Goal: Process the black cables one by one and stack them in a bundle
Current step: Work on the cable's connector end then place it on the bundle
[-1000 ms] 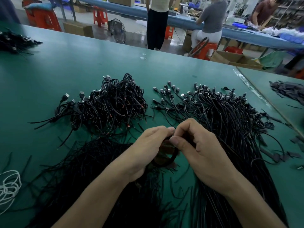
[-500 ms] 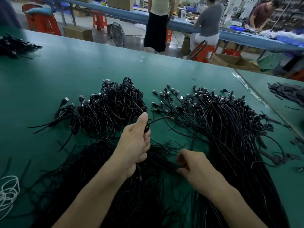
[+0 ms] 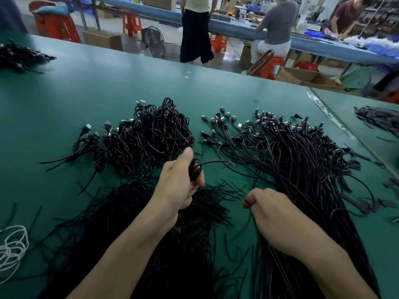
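The left hand (image 3: pixel 179 184) holds 1 coiled cable (image 3: pixel 195 169), thumb up and fingers curled round it, its red-tipped end sticking out to the right. It hovers near the heap (image 3: pixel 140 139) of coiled cables on the green counter (image 3: pixel 86 87). The right hand (image 3: pixel 276 214), fingers curled, pinches a thin black strand (image 3: pixel 250 216) beside the loose cables (image 3: pixel 298 160).

The light is even and soft, coming from above, with only weak shadows. The green counter (image 3: pixel 90 87) shows a pale glare at its far right edge. The wide lens bends the edges, and corners look slightly blurred.
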